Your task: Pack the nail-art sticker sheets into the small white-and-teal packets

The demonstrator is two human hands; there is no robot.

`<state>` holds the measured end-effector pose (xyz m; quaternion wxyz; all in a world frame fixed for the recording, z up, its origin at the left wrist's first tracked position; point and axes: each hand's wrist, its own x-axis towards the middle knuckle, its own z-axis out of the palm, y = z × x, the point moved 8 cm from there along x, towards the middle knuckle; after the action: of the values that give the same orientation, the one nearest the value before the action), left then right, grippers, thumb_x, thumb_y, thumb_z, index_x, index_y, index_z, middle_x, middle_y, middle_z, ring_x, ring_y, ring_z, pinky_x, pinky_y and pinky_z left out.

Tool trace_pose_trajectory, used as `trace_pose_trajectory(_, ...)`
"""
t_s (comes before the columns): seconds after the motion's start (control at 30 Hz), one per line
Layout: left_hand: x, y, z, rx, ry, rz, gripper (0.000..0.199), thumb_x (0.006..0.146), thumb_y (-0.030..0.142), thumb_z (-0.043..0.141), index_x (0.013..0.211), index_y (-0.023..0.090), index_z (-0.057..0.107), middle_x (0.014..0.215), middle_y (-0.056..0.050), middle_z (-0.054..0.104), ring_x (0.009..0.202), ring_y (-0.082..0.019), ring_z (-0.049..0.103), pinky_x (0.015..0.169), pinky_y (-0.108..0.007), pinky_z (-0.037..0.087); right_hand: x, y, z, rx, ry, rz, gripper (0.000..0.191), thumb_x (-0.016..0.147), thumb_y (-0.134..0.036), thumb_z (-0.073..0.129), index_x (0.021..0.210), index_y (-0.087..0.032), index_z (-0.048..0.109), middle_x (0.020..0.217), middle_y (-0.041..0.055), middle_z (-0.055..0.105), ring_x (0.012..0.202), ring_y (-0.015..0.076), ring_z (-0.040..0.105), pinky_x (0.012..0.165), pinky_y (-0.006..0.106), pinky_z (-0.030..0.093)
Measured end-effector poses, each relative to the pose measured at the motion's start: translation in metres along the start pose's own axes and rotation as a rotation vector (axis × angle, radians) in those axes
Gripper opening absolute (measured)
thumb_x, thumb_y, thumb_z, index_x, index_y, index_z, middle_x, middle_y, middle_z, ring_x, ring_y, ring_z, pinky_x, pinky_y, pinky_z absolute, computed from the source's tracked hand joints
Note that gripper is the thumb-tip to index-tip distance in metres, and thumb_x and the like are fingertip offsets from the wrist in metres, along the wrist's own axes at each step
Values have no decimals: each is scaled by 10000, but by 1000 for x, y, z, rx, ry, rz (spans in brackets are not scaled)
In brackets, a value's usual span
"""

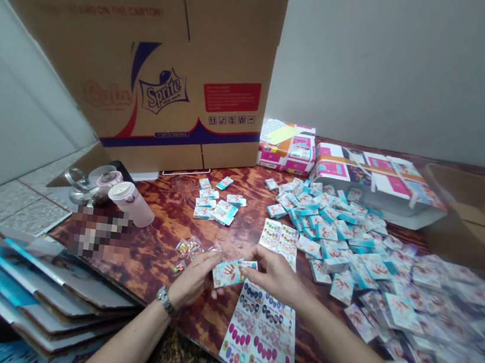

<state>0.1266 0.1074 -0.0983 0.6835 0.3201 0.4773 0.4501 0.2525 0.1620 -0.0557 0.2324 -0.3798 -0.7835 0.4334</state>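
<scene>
Both my hands are over the middle of the varnished wooden table. My left hand, with a metal wristwatch on its wrist, holds one end of a small white-and-teal card packet. My right hand pinches the other end. Printed sticker sheets lie just below my hands, and another sheet lies just above them. Small transparent bags of colourful pieces sit left of my left hand. A large spread of similar packets covers the right side.
A small stack of packets lies ahead. A Sprite cardboard carton stands at the back, beside pink wrapped packs. A pink bottle stands at the left table edge. Flattened cardboard sheets are stacked at lower left.
</scene>
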Motion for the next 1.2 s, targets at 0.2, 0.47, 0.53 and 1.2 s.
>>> trace_pose_trajectory(0.2,2,-18,0,-69,-66,-67,307,767,466,556,740,160,565,542,-16,566,368,-108,531,298,-165,371,-8,-5,1,-74,91,16,63,764,-255,545,779,-197,527,542,-70,458,483,86,410,452,189,264)
trace_pose_trajectory(0.47,0,-25,4,-21,-18,-35,337,791,478,509,777,144,551,483,0,555,348,-106,520,301,-164,381,-17,7,15,-30,53,48,65,747,-237,560,791,-194,538,608,-49,525,529,101,461,468,193,302)
trace_pose_trajectory(0.53,1,-23,1,1,38,-12,340,785,491,513,783,153,539,514,2,566,361,-104,522,303,-163,372,-19,12,18,92,-17,81,119,778,-266,542,870,-191,545,675,-29,569,559,110,503,479,197,344)
trace_pose_trajectory(1.2,-23,-3,38,1436,150,714,505,819,129,405,1317,128,320,1188,-154,509,1111,-260,458,926,-425,406,-26,15,19,181,84,119,151,829,-246,464,970,-198,493,655,-31,559,535,106,511,492,204,362)
